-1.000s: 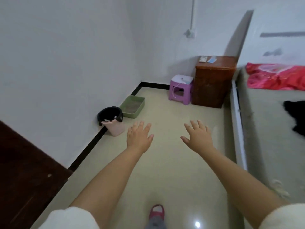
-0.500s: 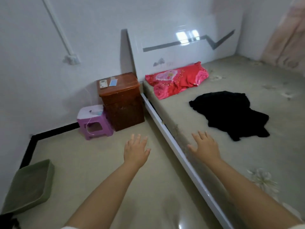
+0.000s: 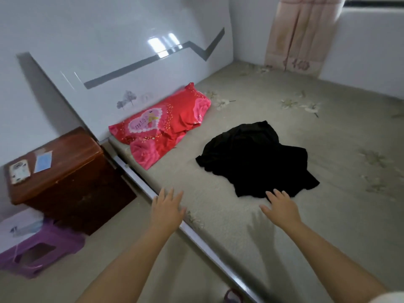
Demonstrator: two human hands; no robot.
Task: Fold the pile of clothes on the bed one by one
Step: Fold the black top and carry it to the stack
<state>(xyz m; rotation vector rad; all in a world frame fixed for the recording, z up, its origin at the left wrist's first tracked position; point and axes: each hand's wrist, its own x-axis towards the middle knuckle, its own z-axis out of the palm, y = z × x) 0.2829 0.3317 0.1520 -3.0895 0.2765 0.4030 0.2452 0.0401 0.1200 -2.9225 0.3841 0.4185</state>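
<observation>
A crumpled pile of black clothes [image 3: 255, 158] lies on the beige floral bed [image 3: 328, 193]. My right hand [image 3: 281, 207] is stretched out over the bed with straight fingers, its fingertips at the near edge of the black pile; whether they touch it I cannot tell. My left hand [image 3: 167, 207] hovers with fingers spread above the bed's metal side rail [image 3: 203, 239], holding nothing.
A red and pink pillow [image 3: 161, 125] lies against the white headboard [image 3: 131, 51]. Left of the bed stand a brown wooden nightstand [image 3: 65, 171] and a purple plastic stool [image 3: 37, 248]. A pink curtain [image 3: 299, 36] hangs at the far corner.
The view has swung right from the floor to the bed. Both hands have moved toward the bed, the right one reaching the edge of the black pile.
</observation>
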